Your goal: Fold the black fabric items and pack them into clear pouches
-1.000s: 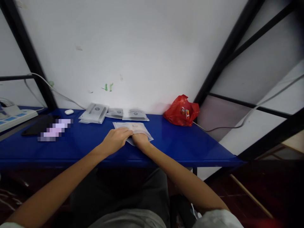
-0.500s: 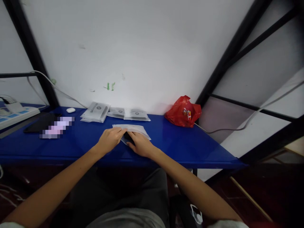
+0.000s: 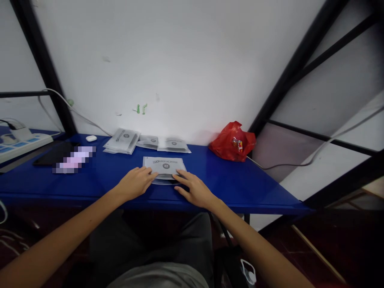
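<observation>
A frosted plastic pouch [image 3: 164, 163] with printed lettering and a round logo lies flat near the table's front edge. Its near side gapes slightly, showing something dark inside that I cannot make out. At the pouch's left edge, my left hand [image 3: 135, 184] has its fingers bent over the rim and grips it. From the right, my right hand [image 3: 195, 191] rests its outstretched fingertips on the pouch's near right corner, with the thumb apart below.
Behind lie a stack of similar pouches [image 3: 122, 141] and two more pouches [image 3: 173, 145] by the wall. A red plastic bag [image 3: 229, 144] stands at the right. Leftward on the blue table [image 3: 240, 184] are a white case [image 3: 91, 138], a dark tablet [image 3: 49, 156] and a power strip [image 3: 27, 143].
My right hand has drawn out from the pouch's opening and moved right. My left hand has shifted slightly left. The pouch now lies flatter, its print showing.
</observation>
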The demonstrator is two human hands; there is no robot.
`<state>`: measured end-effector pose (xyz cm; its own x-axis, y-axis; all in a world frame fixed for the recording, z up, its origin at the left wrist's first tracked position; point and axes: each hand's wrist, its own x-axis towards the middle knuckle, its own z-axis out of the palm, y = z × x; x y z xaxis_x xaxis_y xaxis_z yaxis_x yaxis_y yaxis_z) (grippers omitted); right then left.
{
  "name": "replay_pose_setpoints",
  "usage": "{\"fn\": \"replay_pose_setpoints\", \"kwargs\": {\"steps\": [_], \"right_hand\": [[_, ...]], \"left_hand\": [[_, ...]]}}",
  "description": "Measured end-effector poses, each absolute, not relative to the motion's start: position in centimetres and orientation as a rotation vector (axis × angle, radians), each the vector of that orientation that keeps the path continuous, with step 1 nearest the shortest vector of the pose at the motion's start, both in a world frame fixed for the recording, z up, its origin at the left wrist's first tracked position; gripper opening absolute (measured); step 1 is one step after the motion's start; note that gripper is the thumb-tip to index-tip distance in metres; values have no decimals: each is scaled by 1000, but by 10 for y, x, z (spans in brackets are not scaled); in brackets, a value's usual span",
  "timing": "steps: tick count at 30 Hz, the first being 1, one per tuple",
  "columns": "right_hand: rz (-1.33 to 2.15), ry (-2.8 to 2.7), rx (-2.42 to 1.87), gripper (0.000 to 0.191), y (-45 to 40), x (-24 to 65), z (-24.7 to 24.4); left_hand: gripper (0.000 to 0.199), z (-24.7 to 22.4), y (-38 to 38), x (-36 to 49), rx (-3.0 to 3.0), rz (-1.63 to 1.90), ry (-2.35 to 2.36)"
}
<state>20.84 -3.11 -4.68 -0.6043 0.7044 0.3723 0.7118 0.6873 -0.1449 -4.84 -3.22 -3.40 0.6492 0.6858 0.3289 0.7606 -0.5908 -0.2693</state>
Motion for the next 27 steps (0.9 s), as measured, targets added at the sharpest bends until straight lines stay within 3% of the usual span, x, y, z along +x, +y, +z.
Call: {"fn": "replay_pose_setpoints", "kwargs": {"steps": [9,27], "right_hand": [[191,-2566,-1085,41,-35,216,-44],[194,-2594,-1091,36,-34,215,-39]], "left_hand": [[36,-25,-38,-53,-2678,-92,-1296],[44,-21,-45,-50,-2670,1,-1314]]}}
